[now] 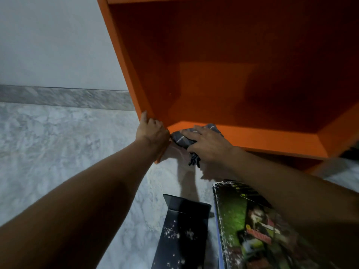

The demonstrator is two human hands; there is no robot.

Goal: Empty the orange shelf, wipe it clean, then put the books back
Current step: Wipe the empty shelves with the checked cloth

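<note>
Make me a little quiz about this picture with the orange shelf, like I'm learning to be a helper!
1. True or false: books stand inside the orange shelf.
2. Which hand presses the grey cloth on the shelf's front edge? A: left hand. B: right hand.
3. Fill in: the green book lies on the ____.

Key: 1 false, it holds no books; 2 B; 3 floor.

Orange shelf [262,140] — cloth [180,139], floor [58,142] — books [242,220]
</note>
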